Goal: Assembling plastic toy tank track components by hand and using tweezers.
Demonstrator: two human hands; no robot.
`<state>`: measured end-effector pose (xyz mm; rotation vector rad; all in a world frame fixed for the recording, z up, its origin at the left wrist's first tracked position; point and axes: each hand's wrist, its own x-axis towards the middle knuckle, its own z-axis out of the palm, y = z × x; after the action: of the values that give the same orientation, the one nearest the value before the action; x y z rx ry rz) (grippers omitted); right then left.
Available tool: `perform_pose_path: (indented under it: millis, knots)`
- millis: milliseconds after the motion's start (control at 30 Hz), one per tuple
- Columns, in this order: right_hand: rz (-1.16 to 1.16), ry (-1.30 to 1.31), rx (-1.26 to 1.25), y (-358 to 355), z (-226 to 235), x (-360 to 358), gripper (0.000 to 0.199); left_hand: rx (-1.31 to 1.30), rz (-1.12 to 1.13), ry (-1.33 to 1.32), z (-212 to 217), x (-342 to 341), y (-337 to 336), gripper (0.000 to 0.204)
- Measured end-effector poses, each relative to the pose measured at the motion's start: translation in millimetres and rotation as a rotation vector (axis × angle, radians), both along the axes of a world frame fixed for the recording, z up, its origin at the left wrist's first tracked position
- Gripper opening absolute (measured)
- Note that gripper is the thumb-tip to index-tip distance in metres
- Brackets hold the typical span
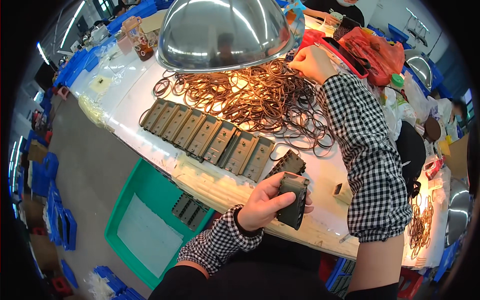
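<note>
My left hand point(267, 202) grips a dark olive plastic casing point(291, 202) over the table's front edge, thumb across its face. My right hand point(312, 64) reaches to the far right side of a tangled heap of thin brown rubber rings point(250, 92). Its thumb and fingers are pinched together; what they hold, if anything, is too small to make out. A row of similar olive casings point(205, 137), open sides up, lies side by side before the heap. Another casing point(288, 164) rests on the table just beyond my left hand.
A shiny metal lamp dome point(225, 37) hangs over the heap. Below the table edge stands a green tray point(122, 210) with casings point(189, 211) in it. Red plastic bags point(377, 52) crowd the right side; a person point(345, 10) sits across. A drink bottle point(137, 37) stands far left.
</note>
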<state>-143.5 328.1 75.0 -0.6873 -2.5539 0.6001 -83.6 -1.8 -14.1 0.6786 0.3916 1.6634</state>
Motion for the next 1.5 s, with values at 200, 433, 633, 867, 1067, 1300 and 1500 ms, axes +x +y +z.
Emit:
perform_pose_path:
  millis: [200,433,633,867,1067,1300,1500]
  knots:
    - [0.068,0.057,-0.065,0,0,2,0.022,0.012,0.006,0.016,-1,1,1,0.029]
    - [-0.025,0.067,-0.093,-10,40,33,0.021,-0.007,-0.016,0.007,3,1,1,0.030]
    - [0.088,0.061,-0.006,-28,70,81,0.016,-0.038,0.037,-0.011,2,3,0,0.034]
    - [0.151,0.028,0.265,-87,73,114,0.012,-0.039,0.179,-0.033,12,2,-1,0.037]
    - [0.076,0.180,0.340,-41,18,60,0.016,-0.049,0.134,-0.026,10,8,2,0.037]
    - [0.506,-0.107,0.314,-83,-32,-38,0.021,0.018,0.010,-0.108,1,-4,-3,0.034]
    - [0.363,-0.502,0.540,-85,-60,-83,0.024,0.073,-0.045,-0.131,-6,-8,-5,0.033]
